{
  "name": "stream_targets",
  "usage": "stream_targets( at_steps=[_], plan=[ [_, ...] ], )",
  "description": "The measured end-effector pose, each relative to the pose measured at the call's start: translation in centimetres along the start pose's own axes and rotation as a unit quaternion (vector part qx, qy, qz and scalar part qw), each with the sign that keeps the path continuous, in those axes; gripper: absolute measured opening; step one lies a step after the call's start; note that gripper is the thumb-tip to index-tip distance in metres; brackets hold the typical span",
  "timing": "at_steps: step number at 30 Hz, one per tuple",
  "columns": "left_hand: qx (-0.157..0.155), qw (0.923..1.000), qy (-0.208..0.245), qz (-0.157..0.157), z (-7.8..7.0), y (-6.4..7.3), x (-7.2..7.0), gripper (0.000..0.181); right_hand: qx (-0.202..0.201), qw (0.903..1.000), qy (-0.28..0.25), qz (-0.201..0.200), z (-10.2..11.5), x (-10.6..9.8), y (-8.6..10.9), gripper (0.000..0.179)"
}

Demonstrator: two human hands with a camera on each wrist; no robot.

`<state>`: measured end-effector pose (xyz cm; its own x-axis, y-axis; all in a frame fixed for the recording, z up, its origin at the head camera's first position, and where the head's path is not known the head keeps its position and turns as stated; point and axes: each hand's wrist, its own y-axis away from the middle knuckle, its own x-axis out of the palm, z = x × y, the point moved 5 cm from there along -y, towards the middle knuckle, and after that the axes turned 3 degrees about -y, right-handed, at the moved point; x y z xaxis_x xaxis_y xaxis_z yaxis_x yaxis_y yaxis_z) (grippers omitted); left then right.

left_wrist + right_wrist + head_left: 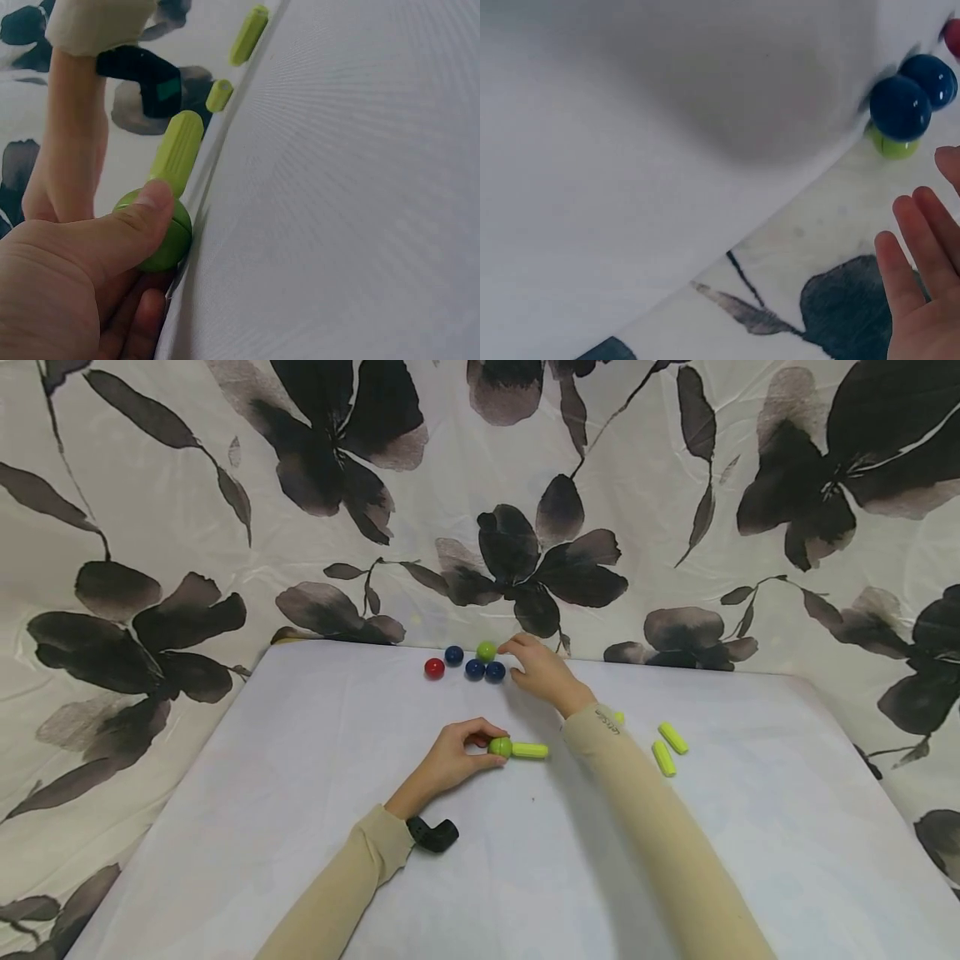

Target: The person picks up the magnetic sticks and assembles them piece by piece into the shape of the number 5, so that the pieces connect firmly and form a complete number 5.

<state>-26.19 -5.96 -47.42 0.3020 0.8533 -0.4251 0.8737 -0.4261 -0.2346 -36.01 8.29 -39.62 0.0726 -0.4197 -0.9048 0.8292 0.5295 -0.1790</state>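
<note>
My left hand (452,755) pinches a green ball (500,747) between thumb and fingers, low over the white table. From that ball a yellow-green ridged stick (531,750) points to the right; in the left wrist view the stick (178,154) meets the ball end-on beside my thumb. Farther back, my right hand (546,675) reaches toward a second green ball (486,652), its fingertips just right of it. The right wrist view shows the right hand's fingers (930,232) extended, with nothing between them and the thumb.
Several blue balls (475,669) cluster by the second green ball, with a red ball (434,668) at their left. Yellow-green sticks (663,758) lie right of the right sleeve, another partly behind it (619,717). A floral cloth (525,568) hangs behind the table's back edge.
</note>
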Motion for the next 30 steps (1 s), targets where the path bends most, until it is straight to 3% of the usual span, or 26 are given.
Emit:
stream_targets(
  at_steps=[4,10,18,29,30],
  plan=[
    [0.005,1.0000,0.000,0.001,0.0,0.0,0.1,0.032,-0.010,0.9996,0.020,0.015,0.5,1.2,-0.7,0.036],
    [0.005,1.0000,0.007,0.004,-0.2,0.0,0.1,0.031,0.008,0.9993,0.015,0.032,0.6,2.5,-1.0,0.034],
    [0.012,0.9998,0.017,0.003,-0.2,0.0,0.2,0.033,0.003,0.9998,-0.003,0.020,1.1,2.6,-0.6,0.030],
    [-0.003,1.0000,-0.002,0.001,-0.1,0.0,0.0,0.031,0.024,0.9985,-0.025,0.041,0.0,2.5,-0.1,0.026],
    [-0.004,1.0000,-0.002,0.001,-0.6,0.1,-0.1,0.031,0.021,0.9985,-0.027,0.042,-0.1,2.4,0.0,0.026]
  ],
)
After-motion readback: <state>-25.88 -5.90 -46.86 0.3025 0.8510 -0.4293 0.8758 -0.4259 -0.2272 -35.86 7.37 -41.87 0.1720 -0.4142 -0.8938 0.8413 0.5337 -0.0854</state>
